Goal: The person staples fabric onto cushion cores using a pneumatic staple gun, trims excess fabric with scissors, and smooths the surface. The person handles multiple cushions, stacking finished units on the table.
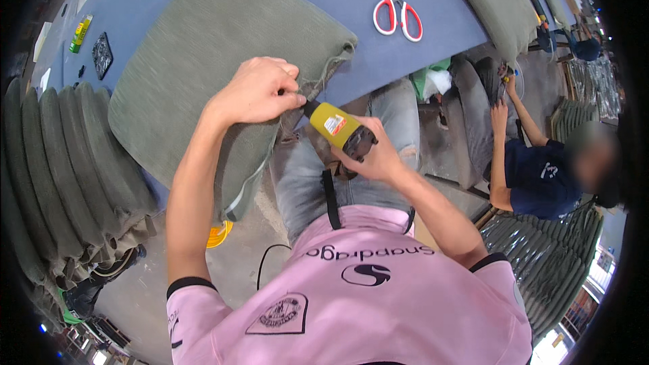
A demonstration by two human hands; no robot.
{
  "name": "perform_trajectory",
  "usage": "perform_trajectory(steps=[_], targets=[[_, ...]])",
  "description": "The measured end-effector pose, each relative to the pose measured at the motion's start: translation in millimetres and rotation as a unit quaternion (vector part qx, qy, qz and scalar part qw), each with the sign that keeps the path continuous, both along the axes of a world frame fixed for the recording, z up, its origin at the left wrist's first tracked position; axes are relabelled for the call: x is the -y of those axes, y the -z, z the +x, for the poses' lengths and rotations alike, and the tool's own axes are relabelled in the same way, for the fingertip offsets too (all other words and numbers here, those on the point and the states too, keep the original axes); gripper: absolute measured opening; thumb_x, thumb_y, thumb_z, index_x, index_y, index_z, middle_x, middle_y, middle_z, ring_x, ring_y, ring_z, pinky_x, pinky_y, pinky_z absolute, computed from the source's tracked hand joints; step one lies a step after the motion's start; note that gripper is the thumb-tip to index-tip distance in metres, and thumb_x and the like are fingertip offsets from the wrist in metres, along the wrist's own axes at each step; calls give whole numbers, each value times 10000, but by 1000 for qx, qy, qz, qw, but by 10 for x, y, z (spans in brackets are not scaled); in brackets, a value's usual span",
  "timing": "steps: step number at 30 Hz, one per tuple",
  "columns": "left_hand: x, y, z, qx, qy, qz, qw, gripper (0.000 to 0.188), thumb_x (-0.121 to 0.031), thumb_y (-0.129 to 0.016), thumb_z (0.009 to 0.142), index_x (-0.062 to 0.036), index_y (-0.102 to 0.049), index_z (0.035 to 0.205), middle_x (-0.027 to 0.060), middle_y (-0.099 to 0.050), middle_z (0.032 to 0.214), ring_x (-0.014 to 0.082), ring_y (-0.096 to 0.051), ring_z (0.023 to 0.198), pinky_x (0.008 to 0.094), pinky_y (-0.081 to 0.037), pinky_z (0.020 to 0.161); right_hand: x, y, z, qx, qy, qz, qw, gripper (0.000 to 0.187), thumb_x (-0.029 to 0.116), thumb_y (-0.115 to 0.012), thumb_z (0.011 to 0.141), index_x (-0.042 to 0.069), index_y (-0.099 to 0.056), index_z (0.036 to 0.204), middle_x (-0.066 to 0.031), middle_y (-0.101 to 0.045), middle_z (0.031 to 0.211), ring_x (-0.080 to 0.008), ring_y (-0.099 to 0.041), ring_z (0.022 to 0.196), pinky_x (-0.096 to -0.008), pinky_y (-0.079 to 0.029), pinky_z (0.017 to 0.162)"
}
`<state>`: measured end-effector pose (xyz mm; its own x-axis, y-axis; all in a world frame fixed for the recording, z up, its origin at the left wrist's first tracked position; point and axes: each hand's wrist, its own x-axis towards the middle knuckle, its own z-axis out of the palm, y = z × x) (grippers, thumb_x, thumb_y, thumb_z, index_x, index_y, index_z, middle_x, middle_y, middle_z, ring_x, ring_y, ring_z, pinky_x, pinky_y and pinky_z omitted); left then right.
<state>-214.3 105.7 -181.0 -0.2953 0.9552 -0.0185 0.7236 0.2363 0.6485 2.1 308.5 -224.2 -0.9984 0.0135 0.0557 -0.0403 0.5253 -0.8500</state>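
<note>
Left hand [260, 91] pinches the grey fabric cover [216, 61] taut at the bench [405, 54] edge, so your right hand [375, 155], wrapped around the yellow staple gun [338, 128], can reach the hem.

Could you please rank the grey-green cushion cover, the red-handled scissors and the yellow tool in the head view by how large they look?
1. Grey-green cushion cover, by far.
2. and 3. Yellow tool and red-handled scissors look about alike; the tool sits nearer the camera and is partly hidden, so no ranking.

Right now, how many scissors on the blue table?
1: red-handled scissors at the table's far side, right of the grey cushion. More may be hidden beneath cushions.
</note>
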Motion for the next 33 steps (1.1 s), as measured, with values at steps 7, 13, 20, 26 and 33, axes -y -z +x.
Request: perform_trajectory(steps=[7, 13, 20, 26, 33], targets=[[122, -111, 134, -84, -22, 9, 996, 397, -317, -794, 923, -26, -669, 684, 109, -546, 778, 313, -590, 868, 471, -454, 822, 88, -202, 166, 30, 41, -17, 999, 622, 166, -942, 780, 3, -741, 1346, -222, -790, 1235, -441, -704, 1158, -486, -540, 1024], [123, -96, 32, -84, 30, -19, 996, 418, -291, -794, 862, 5, -592, 647, 134, -518, 798, 339, -580, 879, 479, -458, 835, 175, -179, 337, -10, 70, 47, 996, 675, 164, -957, 761, 28, -722, 1379, -190, -795, 1222, -412, -709, 1108, -480, -538, 1001], [169, -23, 38, -12, 26, 18, 999, 436, -238, -794, 863, 29, -514, 662, 132, -449, 758, 343, -538, 836, 468, -435, 817, 237, -67, 273, -30, 79, 32, 996, 633, 140, -935, 774, 24, -724, 1360, -184, -793, 1170, -404, -706, 1077, -486, -536, 998], [162, 17, 65, -19, -7, 6, 1000, 411, -260, -784, 882, 10, -572, 655, 129, -491, 766, 341, -563, 845, 476, -441, 807, 150, -186, 65, -3, -4, -4, 1000, 356, 136, -863, 847, -22, -765, 1151, -206, -767, 899, -412, -736, 818, -448, -574, 773], [310, -82, 278, -161, 2, 35, 986, 400, -281, -787, 867, -3, -599, 650, 126, -529, 778, 325, -592, 844, 467, -458, 756, 189, -175, 157, 60, 6, -72, 996, 547, 116, -892, 818, 24, -730, 1332, -206, -790, 1125, -427, -722, 1066, -495, -542, 988]])
